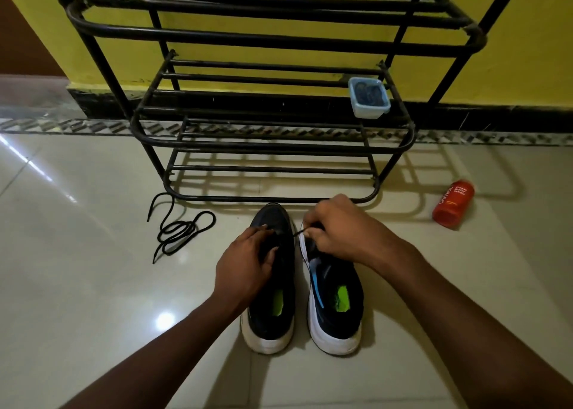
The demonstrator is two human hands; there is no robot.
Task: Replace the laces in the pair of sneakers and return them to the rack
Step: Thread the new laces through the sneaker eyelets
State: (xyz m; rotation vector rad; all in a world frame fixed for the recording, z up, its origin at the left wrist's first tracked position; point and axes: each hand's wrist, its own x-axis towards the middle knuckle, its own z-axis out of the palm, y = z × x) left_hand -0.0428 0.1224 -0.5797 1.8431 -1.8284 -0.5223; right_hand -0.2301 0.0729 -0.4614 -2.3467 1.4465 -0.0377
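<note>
Sneakers point(273, 315), one pair: dark uppers, white soles, on the floor just in front of the rack point(273, 143), toes towards it.

- Left hand point(245, 260): fingers curled over the upper of the left shoe point(269, 328), steadying it.
- Right hand point(335, 225): pinches a taut black lace point(299, 232) running from the left shoe, above the right shoe point(336, 315).
- Step: lace work at the toe-end eyelets, probably drawing the old lace out. The next move calls for a steady pull with the shoe held down.
- Loose lace point(176, 229): on the floor, left of the rack's foot.
- Hidden: both hands cover the eyelets. The contents of the blue tub point(369, 97) on the rack are dark and unclear.
</note>
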